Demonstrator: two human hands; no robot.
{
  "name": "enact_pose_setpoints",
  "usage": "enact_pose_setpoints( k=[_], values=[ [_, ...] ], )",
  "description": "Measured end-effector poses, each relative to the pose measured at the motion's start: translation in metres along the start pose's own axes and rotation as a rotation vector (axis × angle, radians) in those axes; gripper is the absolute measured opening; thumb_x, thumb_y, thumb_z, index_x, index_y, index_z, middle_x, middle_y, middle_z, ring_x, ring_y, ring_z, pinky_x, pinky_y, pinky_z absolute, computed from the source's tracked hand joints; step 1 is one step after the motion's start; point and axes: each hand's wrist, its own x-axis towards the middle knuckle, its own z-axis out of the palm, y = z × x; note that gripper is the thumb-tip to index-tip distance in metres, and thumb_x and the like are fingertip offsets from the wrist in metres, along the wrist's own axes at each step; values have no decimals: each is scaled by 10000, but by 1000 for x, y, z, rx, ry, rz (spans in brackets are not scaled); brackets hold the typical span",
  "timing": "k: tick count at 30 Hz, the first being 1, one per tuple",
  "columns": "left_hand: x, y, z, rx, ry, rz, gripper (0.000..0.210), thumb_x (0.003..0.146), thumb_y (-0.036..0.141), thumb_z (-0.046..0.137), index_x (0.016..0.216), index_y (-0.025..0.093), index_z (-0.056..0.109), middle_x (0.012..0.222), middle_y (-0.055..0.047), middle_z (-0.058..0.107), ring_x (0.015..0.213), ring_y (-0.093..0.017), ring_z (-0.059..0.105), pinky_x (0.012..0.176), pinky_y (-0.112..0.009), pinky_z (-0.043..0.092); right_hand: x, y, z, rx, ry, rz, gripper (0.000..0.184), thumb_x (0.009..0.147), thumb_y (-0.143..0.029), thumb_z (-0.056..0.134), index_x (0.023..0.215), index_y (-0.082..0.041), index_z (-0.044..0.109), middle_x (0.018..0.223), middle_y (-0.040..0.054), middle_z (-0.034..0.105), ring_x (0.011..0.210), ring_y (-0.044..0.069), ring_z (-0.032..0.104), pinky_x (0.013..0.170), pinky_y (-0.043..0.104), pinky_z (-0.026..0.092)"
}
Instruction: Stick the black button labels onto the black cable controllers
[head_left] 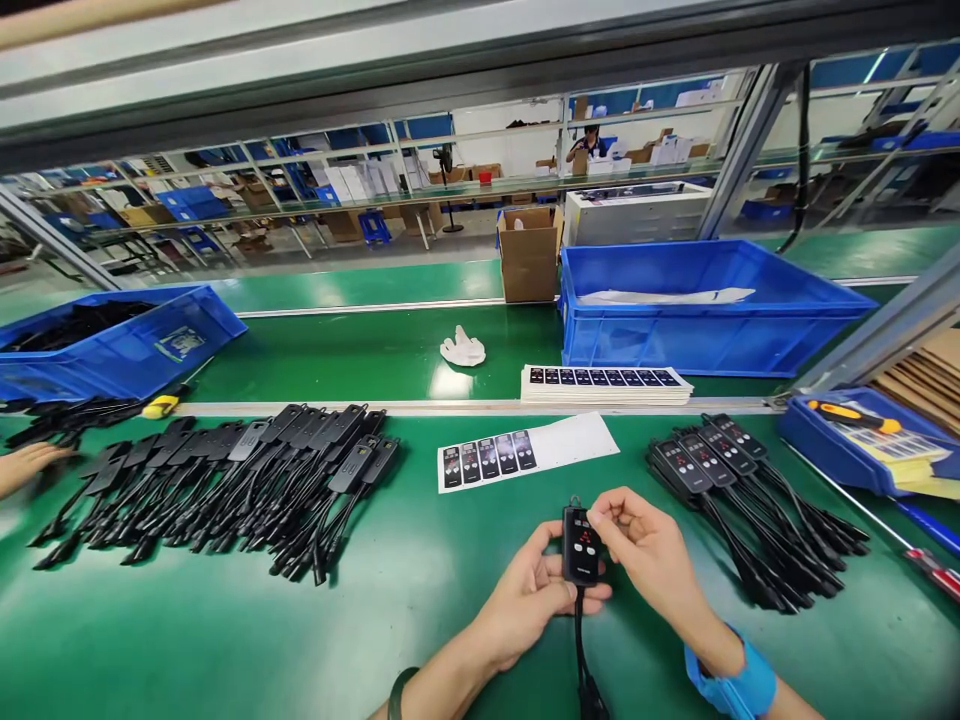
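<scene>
My left hand (529,590) is closed around a small black controller box (581,570), gripping it by its sides. Its cable hangs down toward the table's near edge. A black label with red marks and two white button shapes covers the face of the box. At the box's upper right corner, my right hand (645,550) pinches the label's edge between thumb and fingers. Beyond my hands lies a label sheet (490,462) with several labels on its left part and bare backing on its right. Labelled controllers (705,460) with cables are piled to my right.
Many black controllers (247,440) with cables lie in a row at left, near another person's hand (30,465). Blue bins (682,335) stand at the back. A label stack (607,388), a white glove (463,348) and a blue tray (862,440) with a yellow cutter are around.
</scene>
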Motion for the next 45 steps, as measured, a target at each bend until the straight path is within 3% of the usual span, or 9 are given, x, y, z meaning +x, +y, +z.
enact_pose_setpoints(
  k=[9,19,35,41,45],
  values=[
    [0,-3,0,-2,-25,1,525,728,217,720,1173,173,444,1074,-153,676,942,-265,678,883,-449,486,-2,3,1,2,-33,2,191,817,-366,623,743,-195,580,635,-19,564,546,118,542,473,199,460],
    [-1,-1,3,52,-26,10,521,759,350,718,1163,187,432,973,-97,682,953,-257,670,895,-453,482,-4,5,2,-7,0,17,183,802,-358,626,738,-195,575,619,-22,545,515,117,523,431,201,458],
    [0,-5,3,79,-18,37,509,746,412,721,1107,212,423,938,-70,666,940,-253,671,890,-447,475,-3,7,2,-70,-5,35,191,788,-374,625,730,-202,567,608,-22,550,508,124,525,441,220,447],
    [2,-6,0,61,-14,39,467,737,340,727,1080,196,446,1023,-114,672,916,-259,680,866,-458,485,2,12,-5,-229,10,25,215,767,-353,648,897,-219,540,545,-83,463,464,115,477,438,222,407],
    [3,-4,-1,15,16,29,416,731,226,693,1075,186,462,986,-106,692,894,-262,690,855,-448,494,4,22,-6,-284,-43,10,243,769,-359,648,949,-213,572,656,-54,470,543,123,498,481,230,436]
  ],
)
